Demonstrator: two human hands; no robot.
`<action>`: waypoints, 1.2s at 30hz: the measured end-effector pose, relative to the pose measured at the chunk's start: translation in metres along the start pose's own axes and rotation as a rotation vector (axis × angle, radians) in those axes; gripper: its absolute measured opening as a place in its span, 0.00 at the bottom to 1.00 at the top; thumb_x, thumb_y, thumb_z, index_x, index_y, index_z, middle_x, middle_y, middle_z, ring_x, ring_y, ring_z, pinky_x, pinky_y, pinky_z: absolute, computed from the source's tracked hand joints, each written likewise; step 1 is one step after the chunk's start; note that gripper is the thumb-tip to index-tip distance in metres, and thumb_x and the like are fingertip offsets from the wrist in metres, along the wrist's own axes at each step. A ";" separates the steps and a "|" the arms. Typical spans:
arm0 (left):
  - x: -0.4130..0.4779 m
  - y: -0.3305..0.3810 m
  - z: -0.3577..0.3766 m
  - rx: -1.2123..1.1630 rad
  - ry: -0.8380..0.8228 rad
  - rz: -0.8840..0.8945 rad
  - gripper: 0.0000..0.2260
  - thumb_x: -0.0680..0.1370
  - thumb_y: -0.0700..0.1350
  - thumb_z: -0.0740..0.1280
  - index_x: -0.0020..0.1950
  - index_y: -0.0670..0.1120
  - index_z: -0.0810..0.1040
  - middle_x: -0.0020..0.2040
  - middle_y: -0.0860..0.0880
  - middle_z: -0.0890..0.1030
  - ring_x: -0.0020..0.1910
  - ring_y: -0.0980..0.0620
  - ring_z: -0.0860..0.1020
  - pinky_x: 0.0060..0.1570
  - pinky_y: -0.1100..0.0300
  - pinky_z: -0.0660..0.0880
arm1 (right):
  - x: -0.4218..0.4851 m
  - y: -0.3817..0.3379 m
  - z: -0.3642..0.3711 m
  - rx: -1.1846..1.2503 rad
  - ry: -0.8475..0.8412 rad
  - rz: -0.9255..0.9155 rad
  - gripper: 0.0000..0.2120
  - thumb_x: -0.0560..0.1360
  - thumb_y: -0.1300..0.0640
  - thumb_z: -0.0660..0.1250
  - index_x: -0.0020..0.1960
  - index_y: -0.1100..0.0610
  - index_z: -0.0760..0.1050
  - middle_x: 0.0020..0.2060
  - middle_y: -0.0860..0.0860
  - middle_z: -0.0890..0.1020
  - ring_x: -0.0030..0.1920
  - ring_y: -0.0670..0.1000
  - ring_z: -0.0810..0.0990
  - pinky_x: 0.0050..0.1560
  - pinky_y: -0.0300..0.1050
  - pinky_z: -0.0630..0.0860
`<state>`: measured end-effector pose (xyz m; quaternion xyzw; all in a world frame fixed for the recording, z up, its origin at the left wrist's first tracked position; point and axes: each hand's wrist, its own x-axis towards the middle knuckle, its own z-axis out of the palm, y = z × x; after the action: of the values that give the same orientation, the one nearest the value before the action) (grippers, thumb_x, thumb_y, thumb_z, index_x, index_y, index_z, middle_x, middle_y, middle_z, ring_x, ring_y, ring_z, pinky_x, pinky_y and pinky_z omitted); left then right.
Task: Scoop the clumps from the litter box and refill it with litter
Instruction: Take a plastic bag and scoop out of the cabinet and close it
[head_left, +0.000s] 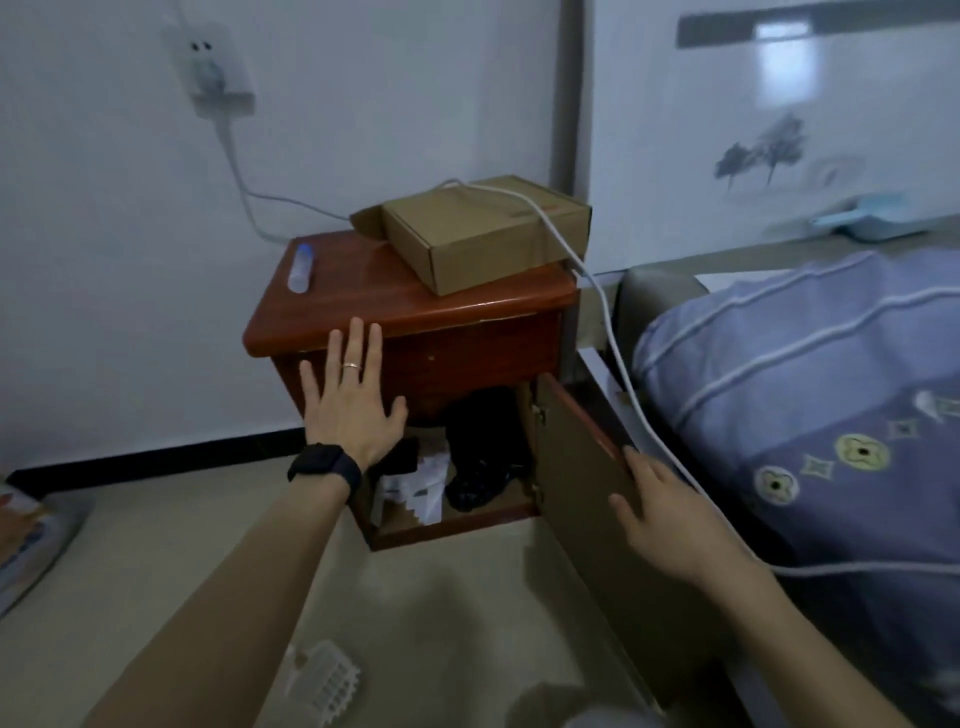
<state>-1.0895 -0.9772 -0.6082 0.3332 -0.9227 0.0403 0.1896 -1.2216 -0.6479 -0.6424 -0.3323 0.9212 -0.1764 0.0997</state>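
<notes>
Left hand (353, 410) pressed flat, fingers spread, against nightstand (415, 306) front, open cabinet door (582, 467) gripped at its edge by right hand (665, 519), cardboard box (483, 234) on nightstand top

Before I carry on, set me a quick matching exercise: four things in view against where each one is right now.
Things:
1. cardboard box
2. black bag
3. white slotted scoop
4. cabinet door

Places:
A. on the floor, nearest the camera
B. swung open, gripped at its edge by the right hand
C. on top of the nightstand
D. inside the open lower compartment

Pairs: 1-C, 2-D, 3-A, 4-B.
</notes>
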 end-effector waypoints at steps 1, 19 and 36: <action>0.004 -0.001 0.001 0.003 -0.015 -0.012 0.42 0.77 0.59 0.62 0.80 0.51 0.38 0.80 0.51 0.39 0.79 0.46 0.42 0.74 0.36 0.47 | -0.002 0.003 0.003 0.016 -0.029 -0.001 0.31 0.80 0.47 0.58 0.79 0.57 0.53 0.76 0.54 0.61 0.71 0.55 0.68 0.69 0.47 0.67; 0.008 -0.014 0.014 0.012 0.086 0.067 0.39 0.77 0.55 0.63 0.81 0.50 0.44 0.81 0.50 0.45 0.79 0.47 0.45 0.73 0.34 0.47 | -0.029 -0.058 0.063 0.222 -0.136 -0.183 0.46 0.75 0.48 0.63 0.78 0.47 0.32 0.76 0.41 0.31 0.69 0.53 0.70 0.60 0.44 0.74; 0.012 -0.072 0.009 0.173 0.083 0.197 0.34 0.79 0.54 0.59 0.80 0.55 0.44 0.81 0.50 0.42 0.79 0.48 0.42 0.73 0.36 0.48 | 0.083 -0.159 0.150 -0.180 0.148 -0.444 0.34 0.78 0.36 0.52 0.79 0.48 0.48 0.79 0.49 0.49 0.79 0.55 0.40 0.74 0.67 0.45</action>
<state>-1.0554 -1.0413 -0.6155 0.2543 -0.9353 0.1520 0.1935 -1.1474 -0.8549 -0.7237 -0.5202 0.8424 -0.1349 -0.0391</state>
